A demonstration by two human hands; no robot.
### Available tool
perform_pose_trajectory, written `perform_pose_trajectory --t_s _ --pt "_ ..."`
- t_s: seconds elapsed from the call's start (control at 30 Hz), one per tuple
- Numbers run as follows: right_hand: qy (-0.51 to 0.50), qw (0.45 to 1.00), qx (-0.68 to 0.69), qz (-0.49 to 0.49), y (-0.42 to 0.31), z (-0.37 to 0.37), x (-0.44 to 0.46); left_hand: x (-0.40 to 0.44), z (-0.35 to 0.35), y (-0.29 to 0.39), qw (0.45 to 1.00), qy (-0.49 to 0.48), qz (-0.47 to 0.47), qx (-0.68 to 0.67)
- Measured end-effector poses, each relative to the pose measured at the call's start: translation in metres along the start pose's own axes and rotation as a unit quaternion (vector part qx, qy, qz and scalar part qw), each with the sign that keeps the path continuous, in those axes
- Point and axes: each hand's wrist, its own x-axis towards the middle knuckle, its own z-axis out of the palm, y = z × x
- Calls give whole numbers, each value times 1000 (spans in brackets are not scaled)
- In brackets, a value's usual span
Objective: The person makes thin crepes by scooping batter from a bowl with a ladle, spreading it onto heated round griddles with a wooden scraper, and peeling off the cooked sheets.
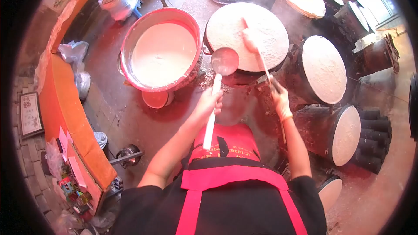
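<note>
My left hand (pixel 209 103) is closed around the white handle of a ladle (pixel 225 62). The ladle's round bowl hangs between a large red-rimmed tub (pixel 123 67) of pale batter (pixel 164 53) and a round griddle (pixel 274 63). A pale layer of batter (pixel 226 30) covers the griddle. My right hand (pixel 280 100), in what looks like a light glove, grips the long handle of a batter spreader (pixel 251 39). The spreader's head lies over the griddle and is partly blurred. Its handle runs back past my right forearm.
More round griddles (pixel 324 70) with pale coated tops stand along the right, several of them on dark drums. Black cylinders (pixel 370 141) are stacked there. A small red bucket (pixel 156 99) sits below the tub. An orange counter (pixel 69 104) curves along the left.
</note>
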Motion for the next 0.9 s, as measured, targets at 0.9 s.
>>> perform_pose_trajectory --t_s 0.9 --pt "15 979 -203 31 -40 103 -86 -17 -62 81 972 -69 -174 -140"
